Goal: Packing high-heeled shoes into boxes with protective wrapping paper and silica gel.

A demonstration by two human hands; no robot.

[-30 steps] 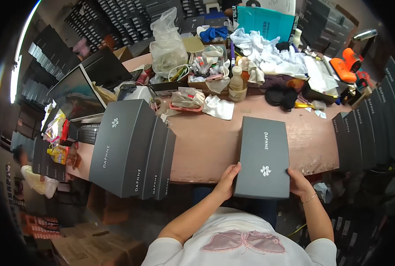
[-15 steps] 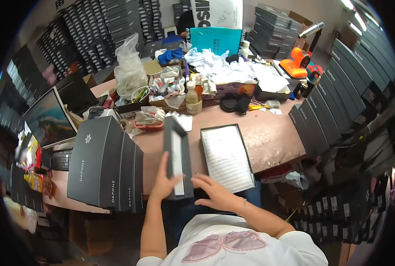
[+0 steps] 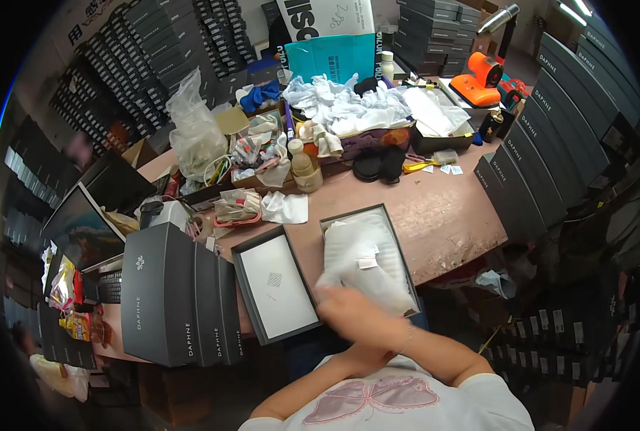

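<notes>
Nearest the camera, a white top with a pink butterfly print [image 3: 377, 399], both forearms rising from it toward the desk edge. Right hand [image 3: 359, 312] blurred, laid on the near end of the white wrapping paper [image 3: 363, 262] inside the open shoe box [image 3: 404, 251]; fingers seemingly pinching the paper, though too smeared to tell for certain. Left hand hidden beneath the right forearm, near the body; grip impossible to tell. Open shoe box resting on the near part of the pink-brown desk [image 3: 449, 215], its dark rim framing the crumpled paper. Just beside it on the left, the box lid [image 3: 275, 284] lying upside down, white inner face up, slightly overhanging the desk edge. Further left, a row of closed dark grey shoe boxes [image 3: 173, 294] standing on edge, pressed together. Behind them, a laptop [image 3: 83, 230] with a lit screen. Beyond the open box, a white cloth [image 3: 285, 207], a small bottle [image 3: 304, 167], a black round object [image 3: 379, 164], a clear plastic bag [image 3: 194, 133] and a heap of white tissue [image 3: 356, 108]. Far right, an orange desk lamp [image 3: 487, 72]; at the back, a teal paper bag [image 3: 331, 59]. Along the right side and back wall, more dark shoe boxes [image 3: 550, 136] stacked in rows.
</notes>
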